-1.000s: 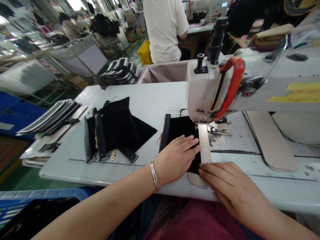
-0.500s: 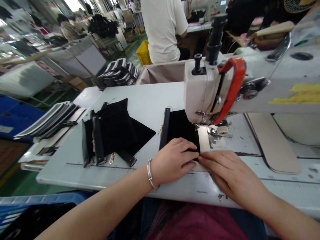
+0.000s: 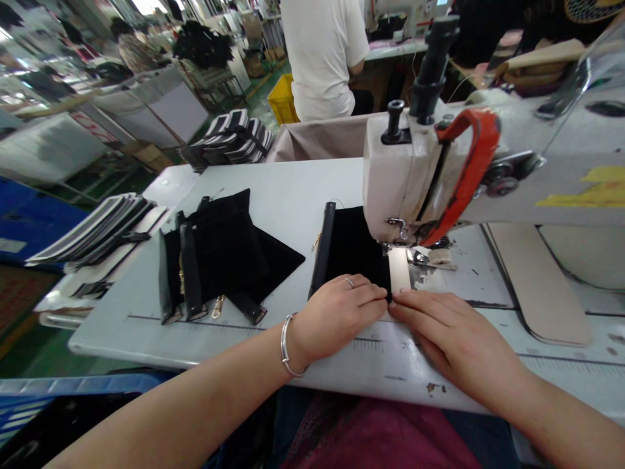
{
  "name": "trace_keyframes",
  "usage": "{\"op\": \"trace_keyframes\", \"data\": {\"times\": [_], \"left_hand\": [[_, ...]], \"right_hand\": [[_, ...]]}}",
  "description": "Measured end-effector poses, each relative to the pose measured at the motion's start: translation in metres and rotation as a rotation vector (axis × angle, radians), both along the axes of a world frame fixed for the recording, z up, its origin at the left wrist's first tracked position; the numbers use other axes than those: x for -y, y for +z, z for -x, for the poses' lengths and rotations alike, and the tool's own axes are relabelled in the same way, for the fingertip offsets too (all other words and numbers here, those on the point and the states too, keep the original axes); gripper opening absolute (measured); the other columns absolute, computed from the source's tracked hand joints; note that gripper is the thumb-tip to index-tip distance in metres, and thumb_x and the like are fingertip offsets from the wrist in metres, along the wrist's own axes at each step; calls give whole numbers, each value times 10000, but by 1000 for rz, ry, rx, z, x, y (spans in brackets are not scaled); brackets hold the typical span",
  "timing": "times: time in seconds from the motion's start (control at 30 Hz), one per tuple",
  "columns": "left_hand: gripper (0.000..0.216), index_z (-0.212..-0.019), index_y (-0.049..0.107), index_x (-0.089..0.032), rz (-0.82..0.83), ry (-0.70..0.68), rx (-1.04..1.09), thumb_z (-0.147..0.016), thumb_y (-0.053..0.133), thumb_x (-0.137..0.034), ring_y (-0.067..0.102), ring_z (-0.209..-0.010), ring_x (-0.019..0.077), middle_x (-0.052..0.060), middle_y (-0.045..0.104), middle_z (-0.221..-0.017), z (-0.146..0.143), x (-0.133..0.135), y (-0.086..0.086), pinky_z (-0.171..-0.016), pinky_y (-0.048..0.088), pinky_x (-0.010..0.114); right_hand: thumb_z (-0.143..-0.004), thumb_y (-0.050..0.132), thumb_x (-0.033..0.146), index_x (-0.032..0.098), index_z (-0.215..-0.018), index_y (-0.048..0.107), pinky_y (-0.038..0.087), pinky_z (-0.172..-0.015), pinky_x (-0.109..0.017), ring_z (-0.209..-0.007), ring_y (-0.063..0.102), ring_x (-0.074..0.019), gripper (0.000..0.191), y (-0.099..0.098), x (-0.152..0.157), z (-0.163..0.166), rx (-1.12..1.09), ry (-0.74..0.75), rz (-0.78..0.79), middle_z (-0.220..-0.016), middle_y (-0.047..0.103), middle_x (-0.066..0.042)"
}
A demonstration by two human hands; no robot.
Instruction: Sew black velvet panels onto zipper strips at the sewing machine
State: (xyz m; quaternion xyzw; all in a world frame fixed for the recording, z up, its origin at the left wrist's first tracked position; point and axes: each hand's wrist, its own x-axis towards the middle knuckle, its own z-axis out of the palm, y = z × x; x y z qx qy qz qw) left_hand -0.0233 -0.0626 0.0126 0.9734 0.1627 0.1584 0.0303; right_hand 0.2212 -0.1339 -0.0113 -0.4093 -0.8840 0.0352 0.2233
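Observation:
Under the head of the sewing machine (image 3: 398, 176) lies a black fabric piece (image 3: 356, 244) with a dark tube-like edging and a gold zipper pull on its left side. A pale strip (image 3: 400, 268) runs along its right edge, beneath the presser foot. My left hand (image 3: 339, 312), with a ring and a silver bangle, presses on the near edge of the black piece, fingers drawn together. Beside it, my right hand (image 3: 444, 329) has its fingertips closed at the near end of the pale strip. The fingertips of both hands almost meet; what lies under them is partly hidden.
Several black fabric pieces (image 3: 227, 254) with zipper pulls lie on the table's left side. Stacks of striped pieces (image 3: 105, 228) stand beyond the left edge. A beige rounded panel (image 3: 541, 286) lies at right. Behind the table sits a person in white (image 3: 322, 58). A blue basket (image 3: 73, 387) is at lower left.
My left hand's fingers have drawn closer together at the edge of the black piece. The view has shifted slightly; the right hand stays nearly in place.

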Motion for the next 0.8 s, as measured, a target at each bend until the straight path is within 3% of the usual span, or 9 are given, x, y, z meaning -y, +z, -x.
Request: {"op": "trace_keyframes", "data": {"times": [0.33, 0.63, 0.8], "left_hand": [[212, -1069, 682, -106, -91, 27, -38, -1019, 479, -138, 669, -1054, 205, 89, 718, -1182, -10, -19, 0, -962, 580, 354], [215, -1038, 683, -113, -125, 96, -23, -1027, 471, -144, 652, -993, 197, 90, 703, -1141, -16, -31, -1, -915, 591, 339], [193, -1057, 671, -130, -60, 156, -75, -1022, 482, -138, 642, -1026, 199, 86, 685, -1087, -20, -39, -4, -963, 578, 356]], "right_hand": [[-1027, 505, 177, 186, -1375, 569, 473, -1080, -443, -1309, 535, -229, 354, 2, -15, -4, 38, -1, 25, -1434, 590, -66], [-1026, 513, 223, 184, -1381, 586, 518, -1030, -496, -1224, 596, -267, 365, 4, -31, -2, 17, -38, 22, -1367, 627, -102], [-1023, 514, 253, 182, -1371, 606, 537, -976, -510, -1172, 623, -291, 367, 7, -38, -1, 40, -56, 24, -1335, 649, -124]]}}
